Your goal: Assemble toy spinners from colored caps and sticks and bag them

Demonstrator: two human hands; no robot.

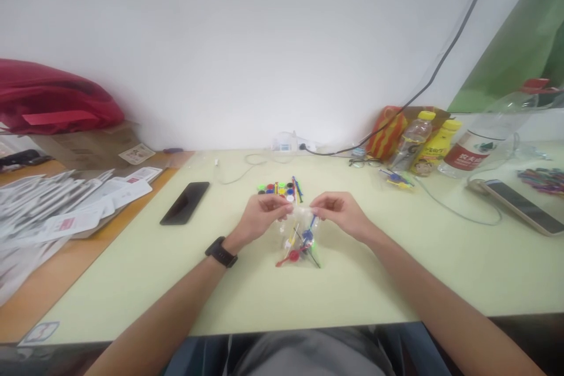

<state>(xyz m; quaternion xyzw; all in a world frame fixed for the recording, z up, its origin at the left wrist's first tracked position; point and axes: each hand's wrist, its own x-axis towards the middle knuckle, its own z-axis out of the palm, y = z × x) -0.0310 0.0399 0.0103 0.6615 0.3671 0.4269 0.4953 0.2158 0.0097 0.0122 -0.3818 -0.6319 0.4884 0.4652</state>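
Between my two hands hangs a clear plastic bag (301,238) with small red, blue, white and green plastic pieces inside. My left hand (264,215) pinches the bag's top edge on the left, a black watch on its wrist. Opposite it, my right hand (338,212) pinches the top edge on the right. Just beyond the hands lies a group of small coloured discs and sticks (282,189), partly hidden by my fingers. What the bag's pieces are exactly is too small to tell.
A black phone (185,203) lies to the left, near stacked white packets (74,211) and a cardboard box (88,147). At right stand a yellow bottle (436,150), a large clear bottle (473,150) and another phone (526,205). A thin cable (458,214) crosses the table there.
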